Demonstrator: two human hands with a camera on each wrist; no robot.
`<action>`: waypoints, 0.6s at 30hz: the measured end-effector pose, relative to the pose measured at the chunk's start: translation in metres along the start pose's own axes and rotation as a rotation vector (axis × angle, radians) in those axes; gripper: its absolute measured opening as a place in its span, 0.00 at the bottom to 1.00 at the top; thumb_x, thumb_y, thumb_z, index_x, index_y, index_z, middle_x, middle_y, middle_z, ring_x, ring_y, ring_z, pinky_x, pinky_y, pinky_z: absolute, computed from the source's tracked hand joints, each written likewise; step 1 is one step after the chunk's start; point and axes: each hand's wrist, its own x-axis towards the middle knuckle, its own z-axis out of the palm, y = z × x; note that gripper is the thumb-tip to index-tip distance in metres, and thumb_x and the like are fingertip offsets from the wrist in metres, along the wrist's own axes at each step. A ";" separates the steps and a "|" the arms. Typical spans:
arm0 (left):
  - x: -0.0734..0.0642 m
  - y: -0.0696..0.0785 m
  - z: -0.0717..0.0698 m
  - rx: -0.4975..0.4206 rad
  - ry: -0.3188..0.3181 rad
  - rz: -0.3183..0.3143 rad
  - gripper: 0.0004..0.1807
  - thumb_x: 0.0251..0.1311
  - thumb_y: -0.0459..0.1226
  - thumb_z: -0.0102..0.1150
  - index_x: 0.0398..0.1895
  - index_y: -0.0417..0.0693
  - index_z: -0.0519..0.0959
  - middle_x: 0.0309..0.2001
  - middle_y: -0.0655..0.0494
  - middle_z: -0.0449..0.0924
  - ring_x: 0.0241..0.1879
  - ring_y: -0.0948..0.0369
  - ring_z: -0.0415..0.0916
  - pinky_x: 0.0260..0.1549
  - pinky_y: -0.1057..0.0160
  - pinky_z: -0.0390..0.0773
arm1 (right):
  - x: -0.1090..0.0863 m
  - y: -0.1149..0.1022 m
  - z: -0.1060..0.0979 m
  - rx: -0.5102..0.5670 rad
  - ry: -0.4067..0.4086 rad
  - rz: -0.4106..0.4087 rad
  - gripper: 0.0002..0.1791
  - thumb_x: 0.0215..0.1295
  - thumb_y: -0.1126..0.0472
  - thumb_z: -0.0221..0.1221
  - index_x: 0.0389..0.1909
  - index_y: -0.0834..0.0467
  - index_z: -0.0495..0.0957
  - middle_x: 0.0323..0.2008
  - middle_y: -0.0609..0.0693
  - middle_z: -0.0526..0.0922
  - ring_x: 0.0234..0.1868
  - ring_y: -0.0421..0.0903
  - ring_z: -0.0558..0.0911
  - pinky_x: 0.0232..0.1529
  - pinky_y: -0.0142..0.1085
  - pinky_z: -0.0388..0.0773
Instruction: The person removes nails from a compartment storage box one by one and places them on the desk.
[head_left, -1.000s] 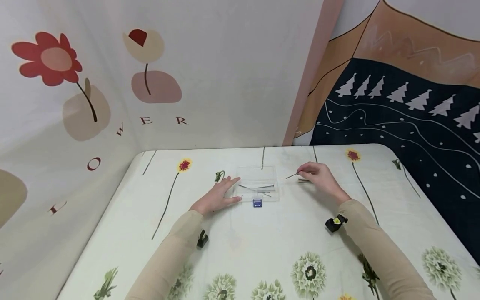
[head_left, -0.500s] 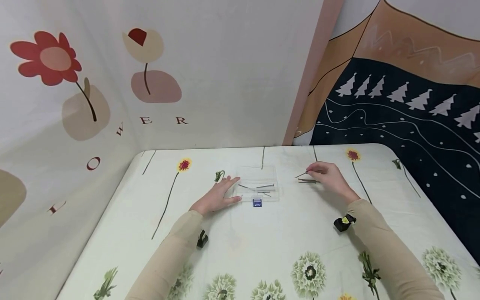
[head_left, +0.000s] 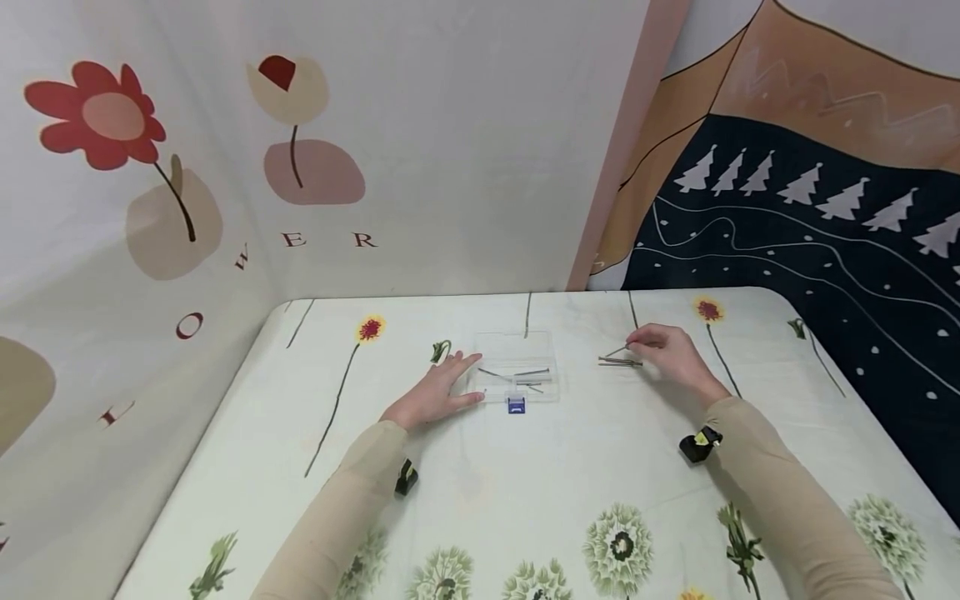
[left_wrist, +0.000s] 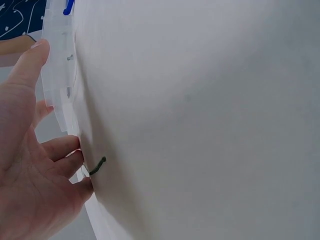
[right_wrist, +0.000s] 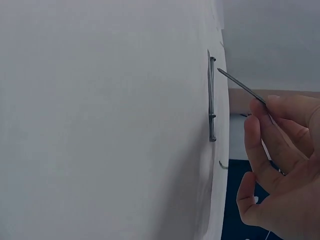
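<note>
Between thumb and fingertips my right hand pinches a long metal nail, its pointed end sticking out toward the left in the head view. Just below it on the table lies a small pile of similar nails, which the right wrist view shows lined up side by side. My left hand rests with spread, straight fingers at the left side of a clear plastic box. The box's lid stands open behind it, a blue latch is at its front, and several nails lie inside.
A white cloth printed with flowers covers the table. Behind the table's far edge hangs a pale printed curtain, with a dark tree-patterned cloth on the right.
My right hand has moved to the right with the pinched nail, from beside the box to over the nail pile. The left hand stays at the box.
</note>
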 end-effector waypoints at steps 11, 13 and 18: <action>-0.002 0.003 -0.003 0.003 -0.012 -0.003 0.41 0.65 0.53 0.56 0.76 0.50 0.52 0.75 0.39 0.43 0.74 0.47 0.37 0.69 0.43 0.39 | -0.001 0.008 -0.008 -0.081 -0.048 0.029 0.11 0.69 0.62 0.58 0.45 0.66 0.81 0.46 0.61 0.82 0.49 0.58 0.78 0.50 0.49 0.72; -0.002 0.003 -0.002 0.004 -0.009 0.003 0.41 0.65 0.52 0.56 0.76 0.50 0.52 0.75 0.38 0.43 0.74 0.46 0.37 0.69 0.42 0.39 | -0.002 0.009 -0.010 -0.092 -0.057 0.031 0.11 0.69 0.62 0.58 0.45 0.65 0.81 0.46 0.62 0.82 0.50 0.58 0.78 0.51 0.51 0.72; -0.001 0.002 -0.001 0.010 -0.006 0.013 0.41 0.66 0.52 0.56 0.76 0.49 0.52 0.74 0.37 0.43 0.74 0.45 0.38 0.68 0.42 0.40 | -0.004 0.010 -0.013 -0.123 -0.094 0.028 0.10 0.68 0.64 0.58 0.45 0.67 0.80 0.46 0.63 0.82 0.50 0.60 0.78 0.52 0.54 0.72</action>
